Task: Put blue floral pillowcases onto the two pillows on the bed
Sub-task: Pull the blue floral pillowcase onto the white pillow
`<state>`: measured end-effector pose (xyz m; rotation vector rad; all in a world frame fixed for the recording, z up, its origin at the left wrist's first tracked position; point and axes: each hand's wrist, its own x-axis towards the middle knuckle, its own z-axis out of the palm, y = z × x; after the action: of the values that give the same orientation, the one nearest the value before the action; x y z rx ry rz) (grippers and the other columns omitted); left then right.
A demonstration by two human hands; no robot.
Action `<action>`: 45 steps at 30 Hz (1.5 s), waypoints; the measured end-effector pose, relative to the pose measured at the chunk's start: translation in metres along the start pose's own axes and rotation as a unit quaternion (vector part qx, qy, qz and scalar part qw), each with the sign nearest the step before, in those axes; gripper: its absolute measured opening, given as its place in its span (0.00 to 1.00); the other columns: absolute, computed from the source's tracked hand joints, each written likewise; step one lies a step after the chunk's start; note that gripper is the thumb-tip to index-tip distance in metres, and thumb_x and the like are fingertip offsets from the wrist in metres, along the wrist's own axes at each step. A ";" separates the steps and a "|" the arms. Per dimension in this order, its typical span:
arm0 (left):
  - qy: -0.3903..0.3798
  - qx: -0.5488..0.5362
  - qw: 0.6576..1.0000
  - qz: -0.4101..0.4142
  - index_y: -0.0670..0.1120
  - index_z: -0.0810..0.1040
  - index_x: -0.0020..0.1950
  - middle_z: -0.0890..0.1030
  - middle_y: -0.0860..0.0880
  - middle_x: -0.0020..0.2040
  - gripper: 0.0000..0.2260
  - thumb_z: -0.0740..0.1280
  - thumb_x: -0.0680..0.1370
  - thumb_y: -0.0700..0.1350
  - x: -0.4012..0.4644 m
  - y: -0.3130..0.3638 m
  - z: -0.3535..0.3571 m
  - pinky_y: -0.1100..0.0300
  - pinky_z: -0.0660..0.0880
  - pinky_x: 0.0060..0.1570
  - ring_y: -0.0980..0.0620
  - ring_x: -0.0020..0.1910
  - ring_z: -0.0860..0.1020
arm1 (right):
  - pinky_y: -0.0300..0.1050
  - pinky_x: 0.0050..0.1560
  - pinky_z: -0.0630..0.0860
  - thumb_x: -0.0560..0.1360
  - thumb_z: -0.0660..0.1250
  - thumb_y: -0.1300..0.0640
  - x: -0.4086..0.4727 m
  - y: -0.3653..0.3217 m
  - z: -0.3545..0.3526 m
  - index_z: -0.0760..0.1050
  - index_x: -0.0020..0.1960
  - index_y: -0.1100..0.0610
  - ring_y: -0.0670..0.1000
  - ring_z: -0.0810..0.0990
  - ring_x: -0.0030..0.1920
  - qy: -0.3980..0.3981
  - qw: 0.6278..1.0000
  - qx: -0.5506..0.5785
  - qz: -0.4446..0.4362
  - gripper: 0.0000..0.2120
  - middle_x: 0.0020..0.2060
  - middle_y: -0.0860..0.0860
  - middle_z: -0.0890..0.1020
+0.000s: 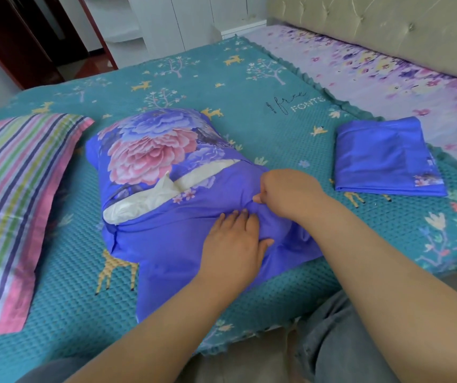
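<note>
Left hand is pressing flat, right hand pinching the first case; pillow still showing; striped pillow and folded case are waiting.

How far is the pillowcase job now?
Done: nothing fully. In hand: first pillow sits in its case, white still showing; left hand presses, right hand pinches the fabric. Left: striped pillow and folded case.

Soft, even daylight fills the room, leaving only faint shadows on the teal bedspread. No glare shows. Wide-angle distortion bows the bedspread's edges, and detail beyond its far side looks slightly soft.
</note>
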<state>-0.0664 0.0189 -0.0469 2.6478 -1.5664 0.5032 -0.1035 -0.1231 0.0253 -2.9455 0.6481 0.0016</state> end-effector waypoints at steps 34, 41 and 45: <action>0.089 -0.034 0.989 -0.113 0.50 0.69 0.70 0.72 0.50 0.69 0.29 0.54 0.75 0.65 0.018 -0.026 0.000 0.37 0.66 0.63 0.42 0.66 0.70 | 0.44 0.39 0.64 0.79 0.58 0.44 0.001 0.043 0.014 0.71 0.39 0.56 0.55 0.72 0.41 -0.063 0.994 0.092 -0.002 0.18 0.38 0.55 0.74; -0.008 0.012 0.996 -0.084 0.50 0.73 0.68 0.74 0.49 0.68 0.31 0.48 0.74 0.65 0.028 -0.010 0.023 0.30 0.59 0.63 0.40 0.69 0.68 | 0.41 0.33 0.65 0.78 0.62 0.52 -0.017 0.025 -0.010 0.67 0.31 0.55 0.48 0.66 0.28 -0.134 0.885 0.415 -0.162 0.18 0.25 0.49 0.69; -0.016 0.038 0.999 -0.031 0.53 0.82 0.53 0.80 0.52 0.57 0.24 0.53 0.73 0.63 0.018 0.004 0.034 0.34 0.61 0.64 0.44 0.64 0.74 | 0.35 0.29 0.67 0.77 0.60 0.61 -0.014 0.029 -0.041 0.70 0.30 0.57 0.46 0.68 0.26 0.053 0.664 0.730 -0.154 0.16 0.25 0.50 0.72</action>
<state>-0.0531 -0.0042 -0.0744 2.7647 -1.4965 0.5313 -0.1297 -0.1478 0.0625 -1.3898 -0.0095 -0.4779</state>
